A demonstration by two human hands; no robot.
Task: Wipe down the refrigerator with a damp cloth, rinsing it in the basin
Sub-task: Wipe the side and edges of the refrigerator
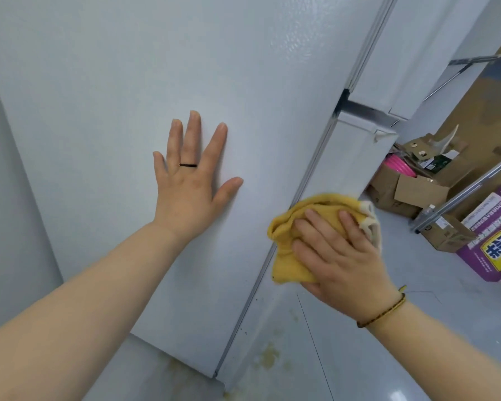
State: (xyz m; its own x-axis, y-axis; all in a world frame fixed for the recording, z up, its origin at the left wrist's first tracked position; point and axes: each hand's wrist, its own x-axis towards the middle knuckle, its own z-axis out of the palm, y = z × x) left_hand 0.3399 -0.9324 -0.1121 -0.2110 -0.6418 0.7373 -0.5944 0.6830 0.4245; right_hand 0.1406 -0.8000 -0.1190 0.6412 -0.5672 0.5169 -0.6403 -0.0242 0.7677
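Head view is filled by the white refrigerator (113, 82), its top cut off. At right, cardboard boxes (411, 189) are piled, some cut off by the frame. The left hand (191, 180) is laid flat on the refrigerator's side, fingers spread. The right hand (342, 256) is curled in a grip over the bunched yellow cloth (287, 264), pressed at the refrigerator's corner edge; the thumb is hidden.

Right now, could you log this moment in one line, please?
left hand flat on refrigerator | right hand holds yellow cloth against its edge
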